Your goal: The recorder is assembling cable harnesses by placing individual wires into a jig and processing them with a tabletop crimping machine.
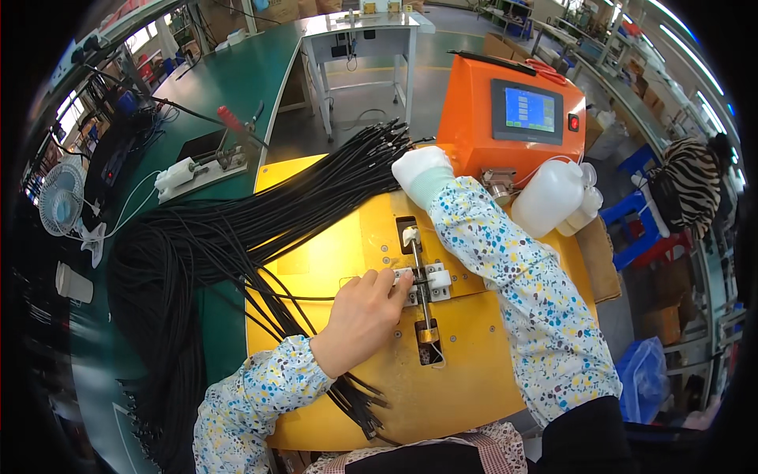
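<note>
My left hand [367,312], bare, is closed with its fingertips at a white clamp block [439,279] in the middle of the yellow machine top. A single black cable [304,298] runs from the left into its fingers. A metal rod [422,294] crosses the block between two slots cut in the plate. My right hand [424,170], in a white glove, is curled up beside the cut ends of a thick black cable bundle [316,178]. Its fingertips are hidden, so what it grips cannot be made out.
Behind my right hand stands an orange control box [466,103] with a screen. White plastic bottles [549,197] sit to its right. On the green bench [237,63] at left are a toggle clamp fixture [201,170], a small fan [61,199] and a white cup [73,282].
</note>
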A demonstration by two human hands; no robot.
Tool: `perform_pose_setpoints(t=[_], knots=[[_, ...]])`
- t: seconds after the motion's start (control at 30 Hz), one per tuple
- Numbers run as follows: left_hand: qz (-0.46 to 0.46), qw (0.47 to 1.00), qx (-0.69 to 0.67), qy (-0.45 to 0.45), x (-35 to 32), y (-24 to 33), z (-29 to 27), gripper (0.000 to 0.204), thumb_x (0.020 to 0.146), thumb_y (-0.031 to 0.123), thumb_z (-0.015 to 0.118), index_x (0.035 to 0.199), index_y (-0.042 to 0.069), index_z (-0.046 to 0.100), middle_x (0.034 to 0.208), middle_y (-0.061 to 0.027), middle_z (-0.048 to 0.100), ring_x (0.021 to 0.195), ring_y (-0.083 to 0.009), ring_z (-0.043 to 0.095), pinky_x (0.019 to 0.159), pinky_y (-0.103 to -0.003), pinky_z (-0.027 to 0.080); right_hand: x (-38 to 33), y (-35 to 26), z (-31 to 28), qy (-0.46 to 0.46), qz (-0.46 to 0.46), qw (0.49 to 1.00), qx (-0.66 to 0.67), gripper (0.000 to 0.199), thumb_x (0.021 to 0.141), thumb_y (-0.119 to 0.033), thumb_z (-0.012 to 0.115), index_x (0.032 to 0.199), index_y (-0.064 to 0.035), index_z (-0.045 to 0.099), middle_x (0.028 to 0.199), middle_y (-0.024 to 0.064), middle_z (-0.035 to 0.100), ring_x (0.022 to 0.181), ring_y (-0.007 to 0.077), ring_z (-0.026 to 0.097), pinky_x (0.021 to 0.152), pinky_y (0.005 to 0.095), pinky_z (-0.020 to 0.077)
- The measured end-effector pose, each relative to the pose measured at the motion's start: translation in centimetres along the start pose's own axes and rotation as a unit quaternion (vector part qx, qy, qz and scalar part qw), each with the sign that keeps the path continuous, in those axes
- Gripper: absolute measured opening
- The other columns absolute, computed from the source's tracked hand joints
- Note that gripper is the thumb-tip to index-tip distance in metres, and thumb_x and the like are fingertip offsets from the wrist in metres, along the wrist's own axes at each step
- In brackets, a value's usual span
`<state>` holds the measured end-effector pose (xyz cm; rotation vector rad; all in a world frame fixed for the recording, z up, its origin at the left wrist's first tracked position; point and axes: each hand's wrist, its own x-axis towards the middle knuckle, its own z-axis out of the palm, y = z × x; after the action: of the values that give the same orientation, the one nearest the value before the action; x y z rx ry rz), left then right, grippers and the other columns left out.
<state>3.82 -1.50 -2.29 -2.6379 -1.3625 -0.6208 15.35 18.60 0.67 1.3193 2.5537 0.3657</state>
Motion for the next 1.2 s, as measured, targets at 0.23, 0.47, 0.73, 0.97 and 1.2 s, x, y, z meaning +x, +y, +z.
perform_pose_setpoints(t=[0.23, 0.47, 0.73, 0.97, 1.2], knots=[[-0.014, 1.0, -0.002, 0.0, -0.3, -0.4, 0.2, 0.041, 0.071, 0.003, 0.063, 0.112, 0.003, 0.062, 0.077, -0.0063, 0.047, 0.069, -0.0206, 0.053, 0.058, -0.032, 0.045, -2.0, 1.3, -1.7, 0.068, 0.089, 0.991, 0.072, 0.011, 0.083, -0.01, 0.059, 0.094, -0.0099, 0.06, 0.084, 0.0093, 0.069, 0.082, 0.028, 0.069, 0.068, 0.0391, 0.054], [-0.071, 0.997, -0.036, -0.013, 0.4, -1.7, 0.2, 0.03, 0.074, 0.007, 0.069, 0.103, 0.004, 0.064, 0.077, -0.0066, 0.056, 0.072, -0.0231, 0.056, 0.064, -0.034, 0.047, -8.9, 2.7, -1.7, 0.317, -0.048, 0.945, 0.063, 0.014, 0.079, -0.02, 0.067, 0.086, -0.0106, 0.06, 0.077, 0.0066, 0.058, 0.076, 0.0258, 0.062, 0.064, 0.0394, 0.0499], [-0.054, 0.992, -0.095, -0.07, 0.6, -2.9, -0.5, 0.015, 0.078, 0.006, 0.066, 0.092, 0.005, 0.062, 0.089, -0.0073, 0.057, 0.086, -0.0258, 0.053, 0.08, -0.035, 0.042, -12.2, 2.6, -1.7, 0.262, 0.032, 0.915, 0.305, 0.015, 0.08, -0.01, 0.066, 0.093, -0.0027, 0.063, 0.083, 0.0101, 0.061, 0.077, 0.0276, 0.062, 0.07, 0.0347, 0.0501], [0.048, 0.984, -0.158, -0.071, 1.0, -1.1, -7.6, 0.017, 0.078, 0.006, 0.067, 0.094, 0.005, 0.062, 0.112, -0.0085, 0.058, 0.107, -0.0262, 0.051, 0.093, -0.039, 0.039, -16.2, -0.2, -0.4, 0.161, -0.049, 0.822, 0.544, 0.012, 0.082, -0.005, 0.066, 0.093, -0.0015, 0.061, 0.081, 0.0094, 0.061, 0.074, 0.0198, 0.062, 0.067, 0.0306, 0.0497], [-0.088, 0.935, -0.34, -0.04, 1.2, -0.6, -3.6, 0.009, 0.083, 0.004, 0.065, 0.09, -0.001, 0.063, 0.075, -0.0159, 0.063, 0.069, -0.0335, 0.062, 0.063, -0.037, 0.051, -18.6, -2.7, 0.1, 0.143, -0.059, 0.841, 0.519, 0.016, 0.077, -0.007, 0.068, 0.09, -0.0055, 0.059, 0.081, 0.0127, 0.058, 0.077, 0.0326, 0.06, 0.068, 0.0384, 0.0483]])
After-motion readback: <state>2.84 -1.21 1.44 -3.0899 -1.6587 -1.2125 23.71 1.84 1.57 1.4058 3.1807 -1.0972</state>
